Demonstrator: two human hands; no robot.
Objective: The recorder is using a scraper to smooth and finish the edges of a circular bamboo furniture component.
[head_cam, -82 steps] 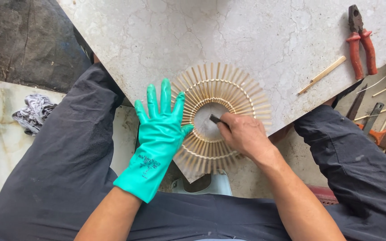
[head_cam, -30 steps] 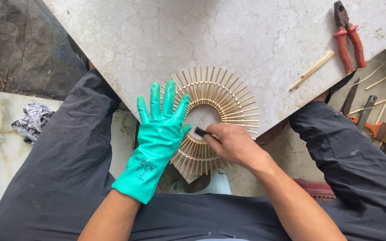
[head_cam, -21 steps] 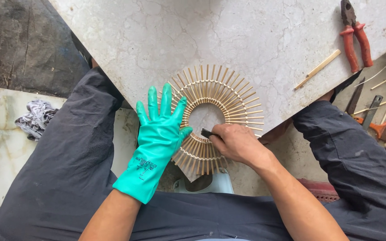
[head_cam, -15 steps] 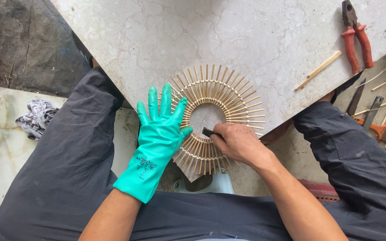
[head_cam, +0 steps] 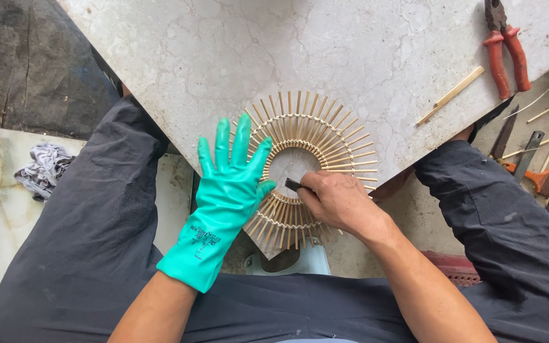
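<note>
A round ring of thin bamboo sticks (head_cam: 316,130), fanned out like spokes, lies on the corner of a pale marble slab (head_cam: 236,57). My left hand (head_cam: 230,184), in a teal rubber glove, presses flat with spread fingers on the ring's left side. My bare right hand (head_cam: 338,203) rests on the ring's lower right part and pinches a small dark tool (head_cam: 292,185) whose tip points at the ring's inner rim.
Red-handled pliers (head_cam: 506,47) and a loose bamboo stick (head_cam: 450,95) lie on the slab at the right. A brush, metal blades and thin sticks (head_cam: 535,168) lie on the floor at the right. A crumpled grey rag (head_cam: 42,168) lies at the left. My knees flank the slab's corner.
My right hand with the dark tool has shifted slightly along the ring's inner rim, from its right side toward its lower left. The gloved left hand has stayed pressed in place.
</note>
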